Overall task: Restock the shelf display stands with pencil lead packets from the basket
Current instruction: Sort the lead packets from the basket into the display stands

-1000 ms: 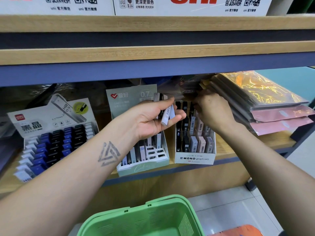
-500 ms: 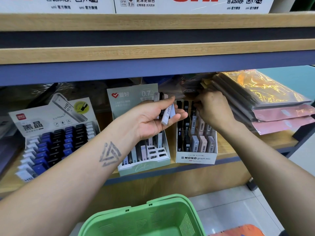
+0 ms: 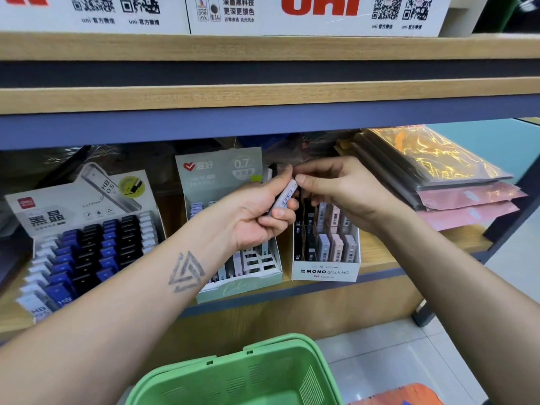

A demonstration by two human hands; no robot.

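Note:
My left hand (image 3: 257,217) grips a small bunch of pencil lead packets (image 3: 285,195), white and black, in front of the pale green 0.7 display stand (image 3: 242,285). My right hand (image 3: 342,191) has come over to them and pinches the top end of the white barcoded packet with thumb and forefinger. Below the right hand stands the white MONO graph MG stand (image 3: 325,271), holding rows of black, grey and pink packets. The green basket (image 3: 233,375) sits at the bottom of the view; its contents are hidden.
A larger stand (image 3: 79,247) of blue, black and white HB lead cases fills the shelf's left side. Stacked plastic-wrapped pink and orange sleeves (image 3: 455,185) lie to the right. The blue-edged upper shelf (image 3: 263,121) overhangs close above the hands. Tiled floor shows at lower right.
My right hand has drawn back from the rear of the MONO stand and moved left to the packets in my left hand, pinching one. The left hand has barely shifted.

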